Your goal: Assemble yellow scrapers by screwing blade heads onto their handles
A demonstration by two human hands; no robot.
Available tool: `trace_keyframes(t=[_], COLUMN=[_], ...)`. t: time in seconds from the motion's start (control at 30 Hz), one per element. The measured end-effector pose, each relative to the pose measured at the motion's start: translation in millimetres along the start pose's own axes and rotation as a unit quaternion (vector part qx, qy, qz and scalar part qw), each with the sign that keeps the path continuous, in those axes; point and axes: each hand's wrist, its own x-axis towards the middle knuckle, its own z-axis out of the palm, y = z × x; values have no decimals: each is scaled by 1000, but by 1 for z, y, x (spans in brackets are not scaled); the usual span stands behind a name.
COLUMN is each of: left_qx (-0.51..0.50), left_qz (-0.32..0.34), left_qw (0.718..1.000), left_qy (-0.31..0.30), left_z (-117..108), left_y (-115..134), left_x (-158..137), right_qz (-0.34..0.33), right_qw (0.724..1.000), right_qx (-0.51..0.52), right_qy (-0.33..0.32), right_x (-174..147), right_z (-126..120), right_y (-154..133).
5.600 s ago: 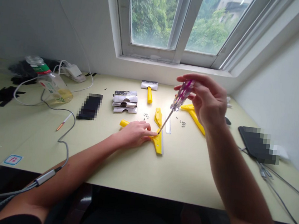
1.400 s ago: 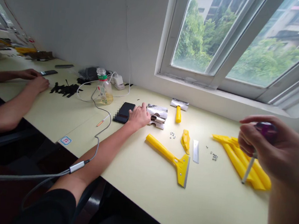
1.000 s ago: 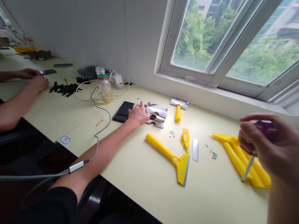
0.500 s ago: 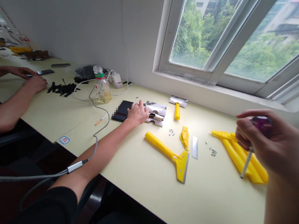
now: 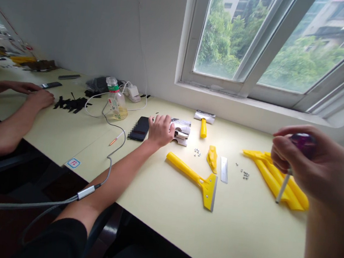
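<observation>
My right hand (image 5: 314,161) is raised at the right, closed around the dark purple handle of a screwdriver (image 5: 283,187) whose shaft points down. My left hand (image 5: 161,131) reaches across the table, palm down, its fingers slightly bent and apart. It is between a black phone (image 5: 140,128) and a stack of silvery blade covers (image 5: 182,129), and it hides the covers' left end. Nearer me lies a yellow scraper (image 5: 206,189) with a blade fitted. Beside it are a yellow clamp piece (image 5: 211,158), a loose blade (image 5: 224,170), small nuts (image 5: 197,152) and screws (image 5: 245,175).
Yellow handles (image 5: 273,180) lie under the screwdriver tip. Another scraper (image 5: 203,126) with a silvery cover stands by the window wall. A bottle (image 5: 117,102), a cigarette (image 5: 116,138) and a cable (image 5: 86,192) are at left. A co-worker's hands (image 5: 39,97) are farther left, near black strips (image 5: 73,103).
My left hand has shifted slightly right, away from the phone and over the covers' left end. The phone's screen is more exposed. My right hand and the screwdriver have barely moved.
</observation>
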Motion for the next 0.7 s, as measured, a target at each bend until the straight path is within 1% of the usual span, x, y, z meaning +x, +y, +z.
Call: trace_keyframes(t=[0.03, 0.07, 0.1, 0.13, 0.2, 0.23, 0.27, 0.33, 0.37, 0.43, 0.5, 0.53, 0.6, 0.7], left_qx=[-24, -55, -91, -128, -186, -205, -213, -212, -209, -205, -200, -198, -202, -227], left_qz=[52, 111, 175, 239, 354, 396, 423, 446, 448, 441, 434, 434, 429, 396], left_qw=[998, 992, 980, 962, 911, 885, 865, 843, 838, 834, 829, 825, 820, 829], left_qy=[13, 14, 1, -24, -96, -134, -165, -212, -230, -262, -291, -303, -321, -324], left_z=[-1, -3, -4, -5, -8, -10, -13, -18, -20, -22, -22, -21, -17, -10], left_y=[6, 13, 21, 30, 50, 58, 66, 76, 78, 77, 72, 70, 66, 65], left_x=[-3, -8, -14, -22, -39, -47, -54, -65, -67, -68, -64, -62, -60, -62], right_qz=[0, 2, 6, 13, 20, 15, 8, 5, 16, 62, 113, 136, 168, 182], right_qw=[1000, 1000, 1000, 1000, 996, 990, 980, 950, 931, 884, 837, 818, 796, 786], right_qx=[4, 5, 1, -10, -68, -109, -152, -226, -253, -290, -312, -317, -318, -310], right_qy=[2, 3, -1, -12, -55, -87, -125, -214, -263, -360, -435, -460, -487, -503], right_x=[-1, -1, -2, -3, -4, -3, -3, -1, 0, 1, 2, 2, 2, 1], right_z=[0, 0, 0, -1, -4, -5, -7, -10, -10, -9, -4, -1, 5, 13], right_y=[-1, -3, -4, -4, -3, -1, 2, 11, 17, 30, 43, 50, 60, 70])
